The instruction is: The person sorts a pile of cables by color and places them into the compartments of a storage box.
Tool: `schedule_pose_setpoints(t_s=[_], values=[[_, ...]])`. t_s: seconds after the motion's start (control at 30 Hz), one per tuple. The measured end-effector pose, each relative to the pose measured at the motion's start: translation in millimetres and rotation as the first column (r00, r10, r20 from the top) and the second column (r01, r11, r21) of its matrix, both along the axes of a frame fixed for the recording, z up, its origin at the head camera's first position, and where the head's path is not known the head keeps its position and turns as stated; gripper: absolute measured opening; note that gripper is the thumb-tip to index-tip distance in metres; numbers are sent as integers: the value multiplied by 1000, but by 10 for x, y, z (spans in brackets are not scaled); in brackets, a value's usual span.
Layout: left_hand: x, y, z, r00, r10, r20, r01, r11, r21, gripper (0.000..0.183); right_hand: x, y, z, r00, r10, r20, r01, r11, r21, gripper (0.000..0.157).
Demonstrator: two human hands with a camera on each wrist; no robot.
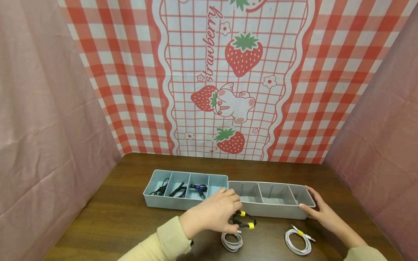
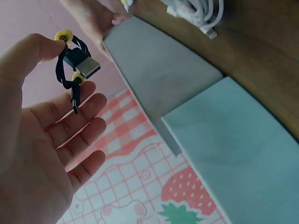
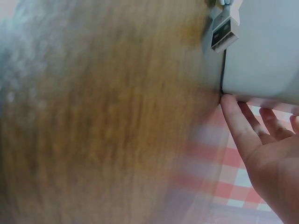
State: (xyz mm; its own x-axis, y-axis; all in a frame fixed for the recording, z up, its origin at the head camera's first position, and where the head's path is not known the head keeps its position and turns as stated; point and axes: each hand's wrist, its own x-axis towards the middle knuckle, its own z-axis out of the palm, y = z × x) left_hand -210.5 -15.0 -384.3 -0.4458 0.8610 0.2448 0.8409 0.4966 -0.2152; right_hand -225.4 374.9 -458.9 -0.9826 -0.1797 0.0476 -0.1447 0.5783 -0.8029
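My left hand (image 1: 215, 210) pinches a small looped black USB cable (image 1: 253, 219) with yellow ties between thumb and index finger. The left wrist view shows its metal USB plug (image 2: 88, 68) and the other fingers spread. This hand is in front of the light blue divided box (image 1: 166, 202), over a coiled white cable (image 1: 232, 246). At the far right, my right hand (image 1: 321, 212) holds the end of the grey divided box (image 1: 271, 211), thumb at the front corner and fingers along the end wall.
Black cables (image 1: 177, 190) lie in three compartments of the blue box, one bundle with a blue tie (image 1: 198, 187). A second white cable coil (image 1: 298, 242) with a yellow tie lies before the grey box on the wooden table (image 1: 107, 214). Behind hangs a strawberry-print cloth (image 1: 243, 54).
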Motion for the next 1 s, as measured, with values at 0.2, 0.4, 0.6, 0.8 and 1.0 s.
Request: schedule_pose_setpoints(t_s=[0.2, 0.4, 0.6, 0.8, 1.0], values=[[-33, -75, 79, 1000, -3, -8, 3, 1000, 20, 40, 9, -6, 4, 1000, 5, 4, -5, 1000, -8, 73], [-62, -157, 158, 1000, 26, -8, -25, 997, 67, 37, 7, -5, 0, 1000, 5, 0, -5, 1000, -10, 73], [-98, -232, 228, 999, 49, 11, -50, 994, 102, 33, 3, -1, -3, 1000, 3, 1, -3, 1000, -6, 74], [-163, -314, 259, 997, 75, 6, -75, 988, 136, 33, 11, -7, -1, 1000, 0, 1, 0, 1000, -6, 73], [-225, -393, 290, 994, 112, -2, -110, 982, 156, 33, 10, -7, 0, 1000, 0, -1, 0, 1000, -6, 73]])
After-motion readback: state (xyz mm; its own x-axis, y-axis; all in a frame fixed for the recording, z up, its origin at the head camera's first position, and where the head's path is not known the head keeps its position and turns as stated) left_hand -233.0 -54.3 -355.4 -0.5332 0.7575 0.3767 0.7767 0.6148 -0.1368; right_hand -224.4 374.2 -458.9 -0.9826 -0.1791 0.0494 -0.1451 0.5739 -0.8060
